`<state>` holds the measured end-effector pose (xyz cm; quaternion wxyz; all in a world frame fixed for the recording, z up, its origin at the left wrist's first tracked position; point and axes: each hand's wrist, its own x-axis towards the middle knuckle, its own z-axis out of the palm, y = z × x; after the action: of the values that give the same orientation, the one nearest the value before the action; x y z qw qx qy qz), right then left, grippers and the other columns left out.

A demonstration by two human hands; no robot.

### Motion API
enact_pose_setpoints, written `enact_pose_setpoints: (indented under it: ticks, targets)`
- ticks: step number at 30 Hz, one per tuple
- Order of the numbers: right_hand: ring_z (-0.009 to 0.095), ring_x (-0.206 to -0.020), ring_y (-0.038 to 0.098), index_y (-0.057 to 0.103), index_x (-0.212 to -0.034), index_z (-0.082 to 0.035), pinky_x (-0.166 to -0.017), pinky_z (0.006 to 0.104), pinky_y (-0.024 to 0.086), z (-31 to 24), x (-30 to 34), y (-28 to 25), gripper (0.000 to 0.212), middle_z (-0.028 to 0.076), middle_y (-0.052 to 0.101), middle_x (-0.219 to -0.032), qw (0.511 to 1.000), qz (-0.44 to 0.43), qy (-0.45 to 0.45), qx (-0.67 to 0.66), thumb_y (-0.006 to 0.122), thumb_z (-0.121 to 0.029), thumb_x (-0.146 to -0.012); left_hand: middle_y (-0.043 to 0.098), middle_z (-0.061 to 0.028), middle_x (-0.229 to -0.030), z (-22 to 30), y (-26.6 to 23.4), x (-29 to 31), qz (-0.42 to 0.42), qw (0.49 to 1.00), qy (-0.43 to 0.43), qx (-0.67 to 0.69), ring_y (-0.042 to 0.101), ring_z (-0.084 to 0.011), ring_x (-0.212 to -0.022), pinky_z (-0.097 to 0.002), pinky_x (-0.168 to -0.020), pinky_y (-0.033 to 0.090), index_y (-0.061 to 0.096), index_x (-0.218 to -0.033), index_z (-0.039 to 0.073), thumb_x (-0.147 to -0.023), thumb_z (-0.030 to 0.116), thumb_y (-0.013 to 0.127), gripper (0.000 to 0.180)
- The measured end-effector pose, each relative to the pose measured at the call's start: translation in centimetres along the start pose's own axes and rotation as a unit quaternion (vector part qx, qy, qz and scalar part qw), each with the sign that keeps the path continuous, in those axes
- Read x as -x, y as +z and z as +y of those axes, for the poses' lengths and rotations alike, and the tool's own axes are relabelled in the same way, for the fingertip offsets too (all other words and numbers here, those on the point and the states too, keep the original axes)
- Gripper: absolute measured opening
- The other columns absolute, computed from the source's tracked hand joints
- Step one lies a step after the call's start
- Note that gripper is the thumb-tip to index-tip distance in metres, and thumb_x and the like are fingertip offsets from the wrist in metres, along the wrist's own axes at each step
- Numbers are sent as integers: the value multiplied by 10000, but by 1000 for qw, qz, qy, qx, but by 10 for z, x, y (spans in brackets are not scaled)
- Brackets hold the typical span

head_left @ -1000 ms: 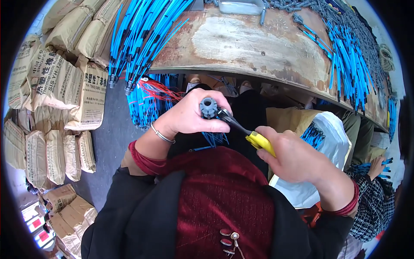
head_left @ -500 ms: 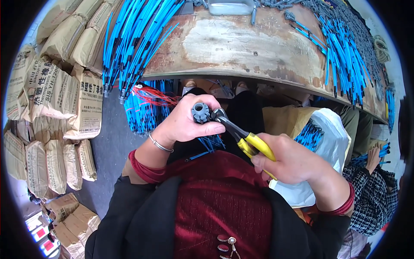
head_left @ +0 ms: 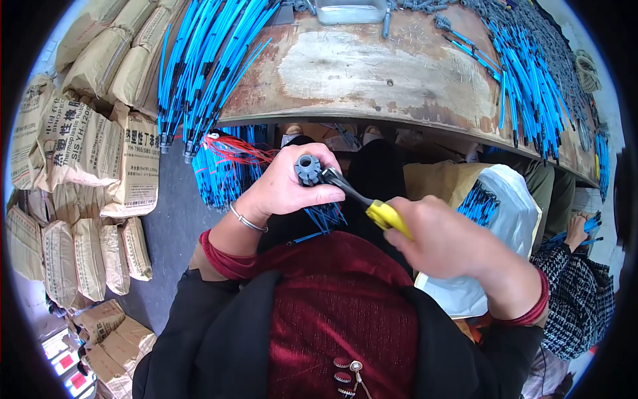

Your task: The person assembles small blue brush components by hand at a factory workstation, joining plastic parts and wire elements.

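In front of my chest, my left hand point(head_left: 292, 179) is wrapped round a grey ribbed plastic fitting point(head_left: 308, 171) with a round hole in its top. Blue rods point(head_left: 323, 216) show below that fist; whether they join the fitting is hidden. My right hand point(head_left: 438, 236) grips the yellow handles of a pair of pliers point(head_left: 385, 216). The black jaws of the pliers reach the right side of the fitting, beside my left thumb. Exactly what the jaws bite on is too small to tell.
Ahead stands a worn wooden table point(head_left: 352, 73) bearing blue rod bundles point(head_left: 212, 60), grey fittings and a clear tray point(head_left: 352, 11). Paper sacks point(head_left: 83, 139) are stacked at the left. A white-lined sack point(head_left: 512, 199) holds blue rods. Another person's hand point(head_left: 577, 231) holds rods at far right.
My right hand has turned over and squeezed the plier handles closer together. The fitting has tilted slightly in my left hand, which stays in nearly the same place.
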<state>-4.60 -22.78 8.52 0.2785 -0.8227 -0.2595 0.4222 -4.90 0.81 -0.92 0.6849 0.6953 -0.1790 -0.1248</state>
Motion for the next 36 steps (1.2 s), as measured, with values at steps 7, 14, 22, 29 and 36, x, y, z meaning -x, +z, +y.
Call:
enact_pose_setpoints:
  ticks: [7, 14, 22, 29, 36]
  targets:
    - [373, -735, 610, 574, -955, -5, -676, 446, 474, 18, -12, -8, 188, 206, 612, -745, 996, 22, -43, -76, 565, -122, -808, 595, -96, -759, -10, -8, 1, -2, 992, 0, 125, 569, -204, -747, -320, -682, 459, 554, -850, 25, -625, 67, 767, 312]
    - [382, -632, 594, 553, -1003, -28, -555, 390, 479, 20, -9, -12, 207, 195, 600, -694, 993, 61, -95, 19, 573, -113, -815, 592, -105, -741, 1, -8, -6, 0, 998, -7, 57, 559, -201, -723, -312, -660, 449, 554, -819, 36, -620, 114, 762, 299]
    - [421, -730, 603, 541, -944, 25, -659, 433, 496, 17, -10, 6, 196, 252, 606, -778, 996, 50, -30, -74, 545, -121, -812, 605, -115, -803, -4, -8, -1, 42, 997, -6, 62, 577, -193, -738, -310, -678, 462, 565, -843, 35, -610, 152, 783, 340]
    - [213, -629, 618, 495, -990, 20, -559, 314, 495, 17, -8, 10, 204, 129, 606, -711, 950, -41, 43, -307, 538, -115, -842, 605, -106, -833, -5, -7, -3, 15, 998, -26, 46, 577, -175, -772, -292, -699, 467, 560, -878, 37, -633, 153, 787, 353]
    - [175, -605, 624, 487, -1036, 21, -555, 298, 495, 19, -20, 32, 238, 98, 606, -686, 992, 14, -42, -122, 547, -72, -826, 596, -103, -800, -9, -7, 3, 46, 998, -39, 23, 564, -177, -772, -300, -687, 456, 542, -839, 43, -641, 152, 786, 333]
